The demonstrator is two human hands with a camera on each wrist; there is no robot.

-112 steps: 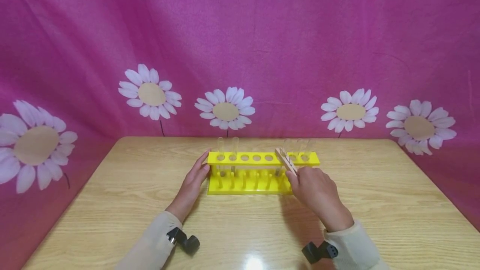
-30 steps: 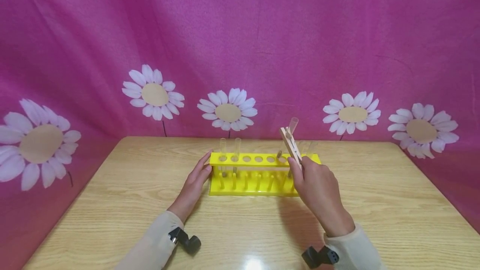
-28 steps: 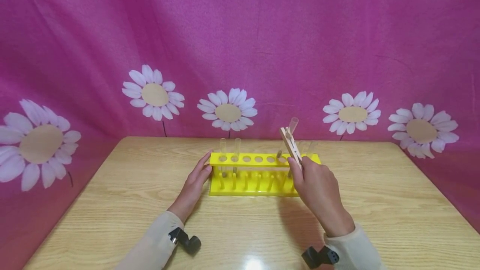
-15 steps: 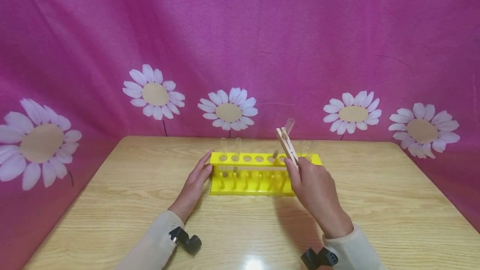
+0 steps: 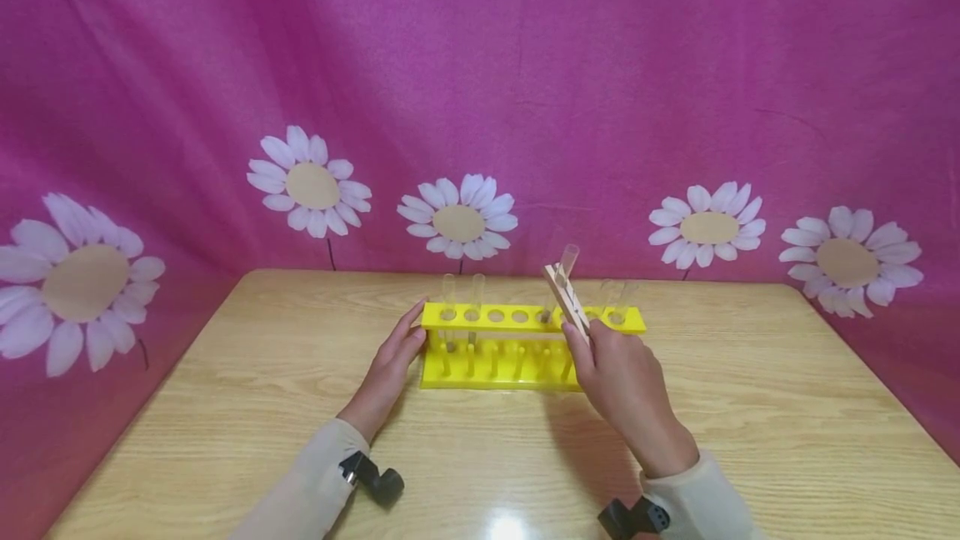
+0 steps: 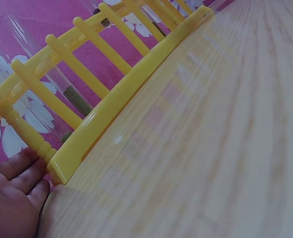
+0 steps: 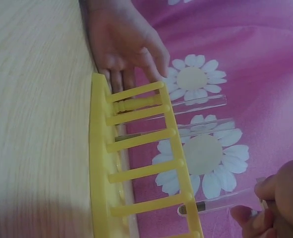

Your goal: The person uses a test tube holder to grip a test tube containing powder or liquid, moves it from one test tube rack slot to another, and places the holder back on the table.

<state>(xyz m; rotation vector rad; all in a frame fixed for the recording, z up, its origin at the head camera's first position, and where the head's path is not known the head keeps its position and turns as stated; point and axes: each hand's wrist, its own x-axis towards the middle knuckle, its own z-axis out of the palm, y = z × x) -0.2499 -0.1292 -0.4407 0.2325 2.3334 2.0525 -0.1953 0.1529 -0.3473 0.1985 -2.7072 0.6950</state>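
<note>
Yellow rack [image 5: 495, 384], centre frame, on wood table [image 5: 480, 465]. I see left hand [image 5: 380, 375] resting fairly straight fingers against its left end; right hand [image 5: 633, 394], right of centre, grips wooden clothespin [image 5: 567, 300] pinching glass tube [image 5: 570, 255]. Tube tilts, dark lower end about level with rack's top, near centre; can't tell if it enters hole. Two tubes [image 5: 477, 287] slotted left, two fainter tubes [image 5: 625, 294] right. Left, I judge: seating held one, freeing clothespin.

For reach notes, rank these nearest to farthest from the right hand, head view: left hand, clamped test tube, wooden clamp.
1. Wooden clamp, gripped in the right hand.
2. Clamped test tube, at the clamp's far end.
3. Left hand, at the left end of the yellow rack.
</note>
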